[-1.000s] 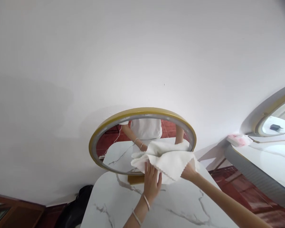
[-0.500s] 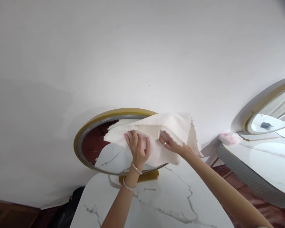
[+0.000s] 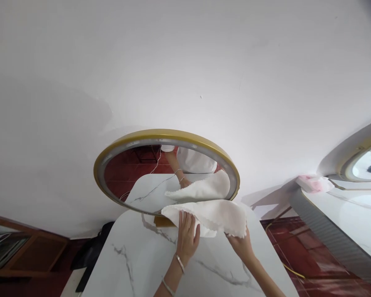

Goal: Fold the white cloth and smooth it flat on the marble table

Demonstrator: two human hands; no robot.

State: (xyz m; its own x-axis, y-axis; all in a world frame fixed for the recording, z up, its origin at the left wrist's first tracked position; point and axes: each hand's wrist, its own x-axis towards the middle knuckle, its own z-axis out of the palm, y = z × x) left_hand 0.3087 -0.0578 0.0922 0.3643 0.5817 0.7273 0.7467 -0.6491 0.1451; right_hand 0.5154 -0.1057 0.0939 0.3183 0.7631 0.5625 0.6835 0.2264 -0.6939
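Observation:
A white cloth (image 3: pixel 220 214) with zigzag-cut edges is bunched in a loose fold above the tabletop, at the lower front of an oval mirror (image 3: pixel 164 134) with a gold rim. My left hand (image 3: pixel 188 236) holds the cloth's left part, its fingers lying over the fabric and the thumb apart. On the right, my right hand (image 3: pixel 241 244) grips the cloth's lower corner from below; some of its fingers are hidden by the fabric. The mirror glass reflects the cloth, an arm and the tabletop.
The mirror leans by a white wall (image 3: pixel 185 62) on a white marble-patterned table (image 3: pixel 126 255). To the right stand a second table (image 3: pixel 352 214), a pink-and-white soft pack (image 3: pixel 315 184) and another gold-rimmed mirror (image 3: pixel 363 152). A wooden cabinet (image 3: pixel 27 251) is at lower left.
Both hands have brought the cloth down and off the mirror's glass toward the table edge of the mirror. The right hand has moved lower, to the cloth's corner. The view has shifted slightly.

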